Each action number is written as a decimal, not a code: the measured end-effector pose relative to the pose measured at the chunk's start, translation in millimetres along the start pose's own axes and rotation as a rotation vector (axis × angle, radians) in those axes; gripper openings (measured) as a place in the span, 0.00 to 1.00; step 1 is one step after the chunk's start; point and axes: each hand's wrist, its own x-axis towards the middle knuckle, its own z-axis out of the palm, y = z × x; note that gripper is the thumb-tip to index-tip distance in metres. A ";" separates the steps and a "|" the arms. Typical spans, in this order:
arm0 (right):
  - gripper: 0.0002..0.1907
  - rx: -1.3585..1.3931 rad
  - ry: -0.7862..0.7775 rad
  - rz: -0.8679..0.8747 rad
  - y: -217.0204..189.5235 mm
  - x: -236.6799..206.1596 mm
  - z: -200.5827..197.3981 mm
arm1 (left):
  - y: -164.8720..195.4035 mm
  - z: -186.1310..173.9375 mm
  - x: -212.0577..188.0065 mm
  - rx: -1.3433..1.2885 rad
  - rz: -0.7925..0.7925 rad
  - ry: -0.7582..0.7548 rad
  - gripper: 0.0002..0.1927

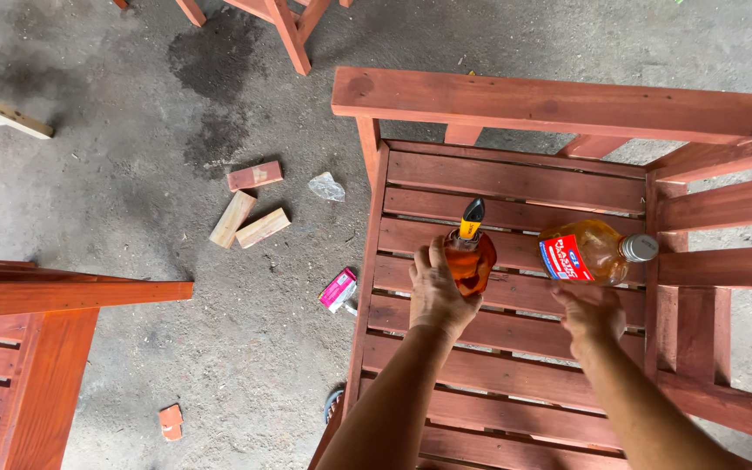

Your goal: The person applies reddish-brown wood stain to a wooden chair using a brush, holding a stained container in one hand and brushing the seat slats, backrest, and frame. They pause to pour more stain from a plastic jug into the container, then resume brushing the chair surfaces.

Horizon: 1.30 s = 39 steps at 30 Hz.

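- the left hand [435,294] is wrapped around a small amber bottle [472,261] with a yellow and black nozzle cap, holding it just above the slatted seat [498,331] of a red-stained wooden chair; the nozzle points away from the person.
- the right hand [592,315] sits palm down with fingers loosely spread, holding nothing, its fingertips just under a larger amber bottle [594,252].
- that larger bottle lies on its side on the seat slats, its grey cap toward the chair's right arm [724,218], a red and blue label facing up; whether the fingertips touch it cannot be told.
- the two bottles are near each other, the small one to the left, with bare slats between them.
- on the concrete floor [132,130] left of the chair lie three short wood blocks [245,209], a crumpled bit of clear plastic [326,186] and a small pink and white packet [339,289].
- part of another red chair [28,348] shows at the lower left.
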 end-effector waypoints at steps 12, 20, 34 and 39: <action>0.47 0.326 -1.009 0.037 -82.0 -140.8 28.8 | -10.6 -81.0 -58.9 -0.167 0.315 0.046 0.58; 0.42 0.293 -1.130 -0.101 -148.6 -244.3 40.5 | -10.6 -183.3 -108.0 -0.215 0.319 0.195 0.75; 0.43 0.182 -1.365 -0.342 -266.4 -433.0 52.8 | -33.2 -290.0 -168.1 -0.318 0.374 0.801 0.70; 0.44 0.111 -1.576 -0.449 -284.8 -517.3 47.2 | -41.3 -329.9 -188.6 -0.427 0.400 0.964 0.78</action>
